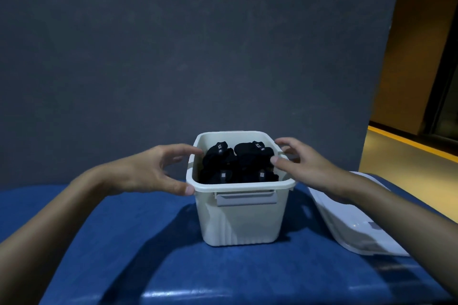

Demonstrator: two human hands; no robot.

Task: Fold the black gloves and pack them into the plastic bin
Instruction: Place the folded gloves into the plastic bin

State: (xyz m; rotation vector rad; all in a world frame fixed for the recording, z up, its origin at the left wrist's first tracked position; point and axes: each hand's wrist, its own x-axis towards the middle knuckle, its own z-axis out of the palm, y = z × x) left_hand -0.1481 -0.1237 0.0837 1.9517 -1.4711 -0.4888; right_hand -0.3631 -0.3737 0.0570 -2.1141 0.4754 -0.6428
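Left hand (148,171) and right hand (304,168), fingers spread, flank the bin (243,220) rim; an uneven lift could tip it, spilling the gloves (238,163).

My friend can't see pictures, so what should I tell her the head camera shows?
Folded black gloves fill an open cream plastic bin on a blue-covered table. The person's left hand and right hand flank its rim, fingers spread. The bin's lid lies to the right.

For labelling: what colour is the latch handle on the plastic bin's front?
Light grey rectangular latch handle, against the off-white plastic bin; head view.
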